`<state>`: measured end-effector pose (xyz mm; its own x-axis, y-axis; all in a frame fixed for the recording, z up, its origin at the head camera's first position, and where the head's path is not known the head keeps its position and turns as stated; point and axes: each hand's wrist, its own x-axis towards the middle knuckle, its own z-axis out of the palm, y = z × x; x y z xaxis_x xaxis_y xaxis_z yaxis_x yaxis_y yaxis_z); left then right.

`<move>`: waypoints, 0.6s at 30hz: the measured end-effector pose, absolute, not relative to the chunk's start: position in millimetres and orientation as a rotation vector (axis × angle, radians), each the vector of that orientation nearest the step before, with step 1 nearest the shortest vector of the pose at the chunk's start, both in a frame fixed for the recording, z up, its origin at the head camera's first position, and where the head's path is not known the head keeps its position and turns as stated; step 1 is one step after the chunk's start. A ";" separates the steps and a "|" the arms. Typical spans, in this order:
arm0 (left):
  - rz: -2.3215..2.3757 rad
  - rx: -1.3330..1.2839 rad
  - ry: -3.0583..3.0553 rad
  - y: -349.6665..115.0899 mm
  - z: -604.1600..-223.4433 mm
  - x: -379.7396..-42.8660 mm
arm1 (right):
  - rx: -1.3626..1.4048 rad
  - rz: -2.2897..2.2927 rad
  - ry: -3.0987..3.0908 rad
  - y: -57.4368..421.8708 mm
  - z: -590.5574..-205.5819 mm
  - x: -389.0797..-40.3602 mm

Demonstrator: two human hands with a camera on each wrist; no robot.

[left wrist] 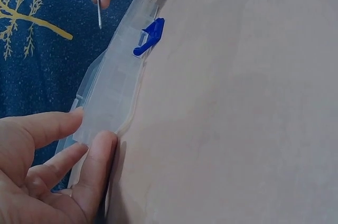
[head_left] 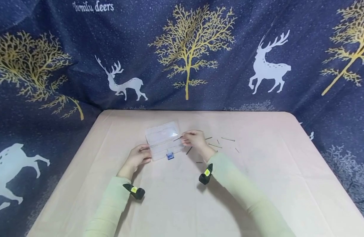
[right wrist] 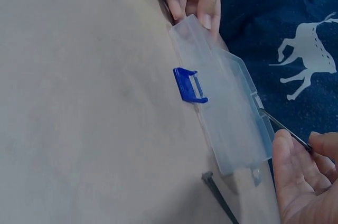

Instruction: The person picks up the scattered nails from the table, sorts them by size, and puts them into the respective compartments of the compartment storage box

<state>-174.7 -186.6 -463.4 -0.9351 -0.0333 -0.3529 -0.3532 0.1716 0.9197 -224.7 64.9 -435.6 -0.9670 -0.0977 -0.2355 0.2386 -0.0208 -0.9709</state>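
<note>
A clear plastic box (head_left: 162,150) with a blue latch (head_left: 170,155) lies on the table, its lid (head_left: 162,132) raised toward the back. My left hand (head_left: 138,156) holds the box's left end between thumb and fingers, which shows closely in the left wrist view. Over the box's right side, my right hand (head_left: 195,140) pinches a thin dark nail (right wrist: 288,128) between thumb and fingertips. The nail's free end points left, over the box. Another nail (right wrist: 219,196) lies on the cloth beside the box's right end in the right wrist view.
Several loose nails of different lengths, among them a long nail (head_left: 228,139) and a short nail (head_left: 199,162), are scattered right of the box, around and beyond my right hand. A pale pink cloth (head_left: 176,204) covers the table. Behind it hangs a dark blue curtain (head_left: 211,79).
</note>
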 end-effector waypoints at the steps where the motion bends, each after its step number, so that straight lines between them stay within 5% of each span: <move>1: 1.841 -0.374 2.192 -186.6 -463.5 -174.8 | 0.154 -2.084 2.017 62.7 -435.3 -225.4; 18: 1.858 -0.360 2.180 -186.6 -460.9 -171.4 | 0.085 -1.919 2.161 38.0 -444.8 -235.7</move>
